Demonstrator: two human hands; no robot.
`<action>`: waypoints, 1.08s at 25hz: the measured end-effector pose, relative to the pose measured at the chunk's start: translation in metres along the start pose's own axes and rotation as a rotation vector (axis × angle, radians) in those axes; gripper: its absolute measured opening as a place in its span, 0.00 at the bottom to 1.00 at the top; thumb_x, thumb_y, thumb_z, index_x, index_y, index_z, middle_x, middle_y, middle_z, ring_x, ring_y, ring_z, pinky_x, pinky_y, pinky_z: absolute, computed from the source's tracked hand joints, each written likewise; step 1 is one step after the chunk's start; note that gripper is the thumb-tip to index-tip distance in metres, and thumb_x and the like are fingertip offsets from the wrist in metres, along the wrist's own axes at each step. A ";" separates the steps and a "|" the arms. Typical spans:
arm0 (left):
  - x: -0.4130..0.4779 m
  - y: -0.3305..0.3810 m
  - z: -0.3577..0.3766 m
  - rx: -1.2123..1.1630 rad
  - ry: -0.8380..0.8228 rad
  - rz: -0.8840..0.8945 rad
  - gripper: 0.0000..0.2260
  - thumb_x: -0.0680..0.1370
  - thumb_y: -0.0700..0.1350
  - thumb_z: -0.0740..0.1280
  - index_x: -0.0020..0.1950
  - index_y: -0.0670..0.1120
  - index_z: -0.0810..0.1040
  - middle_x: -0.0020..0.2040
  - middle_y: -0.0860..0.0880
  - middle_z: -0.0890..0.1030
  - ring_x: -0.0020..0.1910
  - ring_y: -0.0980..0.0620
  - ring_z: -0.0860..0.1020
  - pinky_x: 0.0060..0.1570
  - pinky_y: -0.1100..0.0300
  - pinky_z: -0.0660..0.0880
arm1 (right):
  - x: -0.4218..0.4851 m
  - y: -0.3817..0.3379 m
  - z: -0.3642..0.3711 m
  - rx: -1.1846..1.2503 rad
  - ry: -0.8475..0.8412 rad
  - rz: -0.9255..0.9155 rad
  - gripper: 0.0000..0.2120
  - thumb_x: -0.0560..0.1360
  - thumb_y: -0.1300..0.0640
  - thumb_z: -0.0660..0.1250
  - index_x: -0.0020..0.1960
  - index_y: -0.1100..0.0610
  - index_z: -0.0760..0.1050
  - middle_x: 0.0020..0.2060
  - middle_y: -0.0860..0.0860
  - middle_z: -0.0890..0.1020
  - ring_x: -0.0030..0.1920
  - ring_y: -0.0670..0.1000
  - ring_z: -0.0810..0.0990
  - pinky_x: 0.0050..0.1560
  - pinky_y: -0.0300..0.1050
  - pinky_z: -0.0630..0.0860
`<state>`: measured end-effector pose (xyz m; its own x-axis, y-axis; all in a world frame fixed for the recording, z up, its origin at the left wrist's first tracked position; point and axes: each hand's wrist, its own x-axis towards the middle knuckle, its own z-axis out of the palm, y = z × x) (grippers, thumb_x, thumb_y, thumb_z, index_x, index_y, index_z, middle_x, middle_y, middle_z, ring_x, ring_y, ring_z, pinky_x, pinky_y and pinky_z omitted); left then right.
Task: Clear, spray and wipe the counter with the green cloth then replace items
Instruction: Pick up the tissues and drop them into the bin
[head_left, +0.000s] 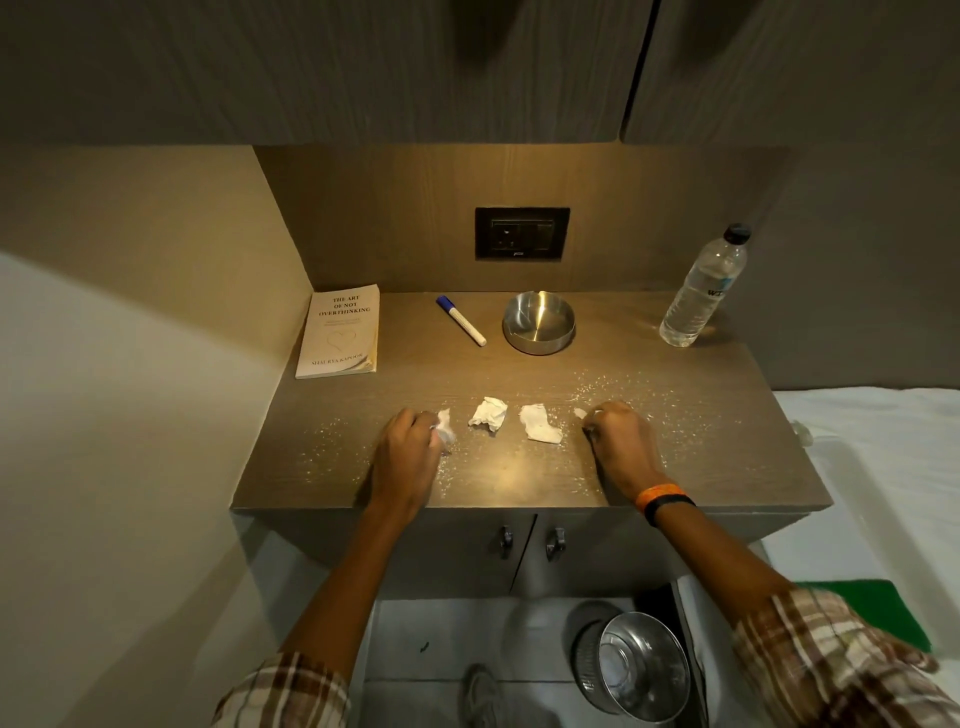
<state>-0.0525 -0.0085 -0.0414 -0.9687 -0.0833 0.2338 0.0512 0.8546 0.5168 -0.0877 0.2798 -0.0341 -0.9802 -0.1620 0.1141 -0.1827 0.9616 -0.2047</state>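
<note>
Head view, listed left to right across one brown wood-grain worktop (519, 483) strewn with fine white crumbs.

- One paperback book (340, 330), flat in the far left corner, cover up.
- One white marker (461, 320) with a blue cap, lying diagonally between book and bowl.
- Left hand (408, 462), knuckles up near the front edge; its fingers (423, 423) curl onto one crumpled scrap of white paper (444, 427) — touching it, though whether the scrap is truly pinched cannot be told.
- Two more crumpled paper scraps, loose on the worktop between the hands: middle scrap (488, 414) and right scrap (539, 423), neither touched.
- One steel bowl (538, 322) behind them, upright, below a single dark wall socket plate (522, 234).
- Right hand (621, 441), wrist banded orange and black, fingers (597, 423) bent down to the surface with a small white fragment (580, 413) just at their tips; a firm grip cannot be confirmed.
- One clear water bottle (704, 288), black cap, upright at the far right.
- One steel bin (641, 667) on the floor below.
- One green cloth (883, 608) — off the worktop, lying on the white bed at the right, beside the right sleeve.
</note>
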 end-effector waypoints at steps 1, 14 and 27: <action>0.007 0.009 0.004 -0.031 0.008 0.009 0.11 0.78 0.38 0.69 0.60 0.42 0.81 0.56 0.44 0.81 0.50 0.52 0.78 0.47 0.63 0.79 | 0.003 -0.007 0.000 0.081 0.024 0.008 0.06 0.79 0.61 0.68 0.49 0.59 0.85 0.46 0.55 0.84 0.50 0.55 0.81 0.48 0.48 0.80; 0.040 0.058 0.057 0.206 -0.255 0.201 0.11 0.76 0.35 0.70 0.57 0.44 0.82 0.57 0.45 0.82 0.56 0.48 0.78 0.56 0.56 0.78 | 0.020 -0.058 0.013 -0.008 -0.091 -0.122 0.05 0.77 0.64 0.68 0.50 0.59 0.82 0.49 0.56 0.83 0.50 0.56 0.81 0.51 0.49 0.80; -0.171 0.174 0.168 -0.340 -0.328 0.023 0.05 0.72 0.33 0.73 0.42 0.43 0.85 0.43 0.45 0.83 0.41 0.51 0.81 0.40 0.71 0.70 | -0.219 0.084 0.049 0.631 0.088 0.504 0.10 0.70 0.67 0.70 0.45 0.56 0.87 0.43 0.50 0.88 0.45 0.48 0.84 0.46 0.36 0.75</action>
<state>0.0815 0.2408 -0.1300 -0.9892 0.1466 0.0041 0.0970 0.6335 0.7676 0.1076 0.3857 -0.1237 -0.9515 0.3003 -0.0671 0.2443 0.6045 -0.7583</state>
